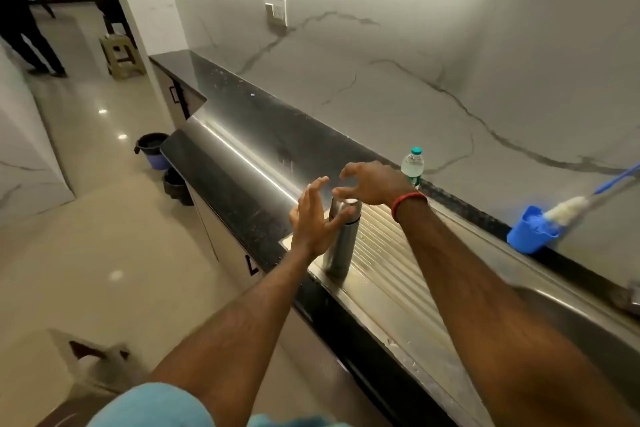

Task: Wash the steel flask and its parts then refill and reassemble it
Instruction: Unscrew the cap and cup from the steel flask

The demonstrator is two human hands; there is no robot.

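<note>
Overhead, from the head camera, both bare forearms reach out over a kitchen counter (242, 121); the left hand (310, 222) stands edge-up with its fingers straight and spread, gripping nothing, its fingertips crossing in front of the upper part of the steel flask (341, 243), though contact cannot be made out; the right hand (372, 184) hovers just above the flask's top, palm down, fingers curved and apart like a claw, also holding nothing; a red thread band (408, 203) circles the right wrist. The flask stands upright at the left end of the ribbed steel draining board (391, 260), its long axis near vertical with a slight lean toward the right of the picture, its closed top end up and its base on the metal; a pale patch shows at the top, beneath the right thumb. Behind the right hand, a clear plastic bottle (412, 165) with a teal cap stands against the marble wall; farther right on the same ledge a blue cup (530, 232) holds a long-handled brush (568, 208); the sink basin (588, 315) lies at the right edge, blurred.
</note>
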